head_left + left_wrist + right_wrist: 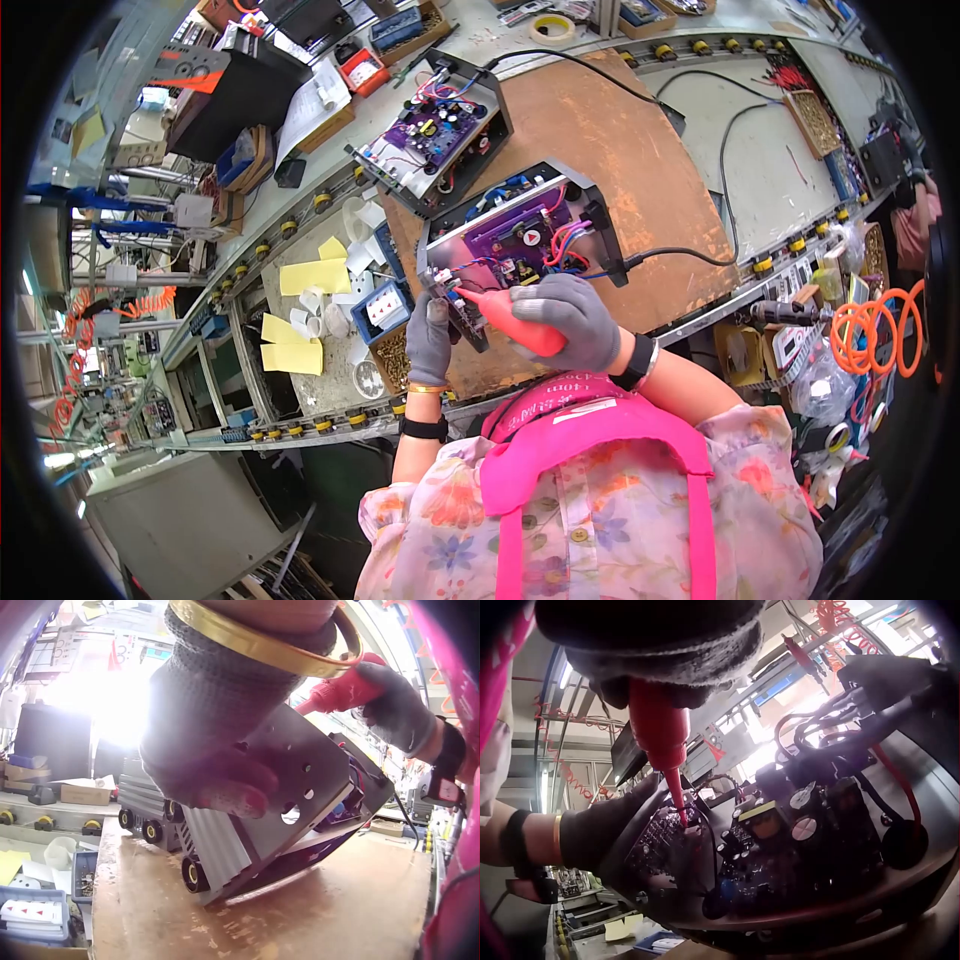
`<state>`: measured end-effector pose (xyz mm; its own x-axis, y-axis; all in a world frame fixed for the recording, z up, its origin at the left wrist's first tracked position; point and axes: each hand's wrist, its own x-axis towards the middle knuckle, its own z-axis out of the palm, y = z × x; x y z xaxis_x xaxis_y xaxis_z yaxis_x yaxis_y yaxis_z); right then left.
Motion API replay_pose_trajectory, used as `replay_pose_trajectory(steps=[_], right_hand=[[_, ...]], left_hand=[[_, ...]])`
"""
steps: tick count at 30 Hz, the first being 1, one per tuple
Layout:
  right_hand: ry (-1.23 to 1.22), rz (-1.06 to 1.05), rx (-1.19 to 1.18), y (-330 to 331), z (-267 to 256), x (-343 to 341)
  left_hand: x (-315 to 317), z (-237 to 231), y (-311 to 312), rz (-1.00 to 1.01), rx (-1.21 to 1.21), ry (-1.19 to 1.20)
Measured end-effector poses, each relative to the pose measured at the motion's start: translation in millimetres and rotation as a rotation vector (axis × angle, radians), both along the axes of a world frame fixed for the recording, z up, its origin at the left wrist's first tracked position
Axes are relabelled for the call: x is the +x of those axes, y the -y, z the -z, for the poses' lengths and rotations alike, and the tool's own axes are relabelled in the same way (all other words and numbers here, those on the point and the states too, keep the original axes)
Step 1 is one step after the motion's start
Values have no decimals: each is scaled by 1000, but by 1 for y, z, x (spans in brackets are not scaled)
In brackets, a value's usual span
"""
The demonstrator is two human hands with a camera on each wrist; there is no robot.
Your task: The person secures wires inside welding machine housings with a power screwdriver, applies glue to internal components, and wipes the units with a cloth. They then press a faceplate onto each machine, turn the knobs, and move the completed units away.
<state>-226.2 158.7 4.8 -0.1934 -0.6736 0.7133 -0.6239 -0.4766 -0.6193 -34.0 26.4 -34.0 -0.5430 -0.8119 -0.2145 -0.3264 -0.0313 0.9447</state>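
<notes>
My gloved right hand (572,312) holds a red squeeze bottle (530,328) with a long tapered nozzle. In the right wrist view, the nozzle (676,789) points down at a small circuit board (664,840) inside the chassis front, its tip right at a connector. The open metal chassis (281,761) is tilted, its near end raised above the wooden board in the left wrist view. My gloved left hand (431,340) grips the chassis at its front panel edge. Inside sit a purple circuit board (515,240), capacitors and coloured wires.
A second open chassis (430,135) stands just behind on the wooden board (640,150). Black power cords (690,257) run off to the right. To the left are a blue bin of white parts (383,308), a box of screws (392,358) and yellow paper (312,278).
</notes>
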Motion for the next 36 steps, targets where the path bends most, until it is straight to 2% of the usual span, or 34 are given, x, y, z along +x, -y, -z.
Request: replay_pose_trajectory(steps=[5,11,24,36], right_hand=[[-51,22,-13,6,4,1],[88,-1,-44,14,-2,0],[102,4,-8,3,-15,-14],[90,-20,-6,3,-18,-10]], left_hand=[[-1,-4,0,3,-2,27],[-6,-9,-1,-2,0,7],[-10,-10,0,-9,9,-69],[-5,-6,7,4,7,-6]])
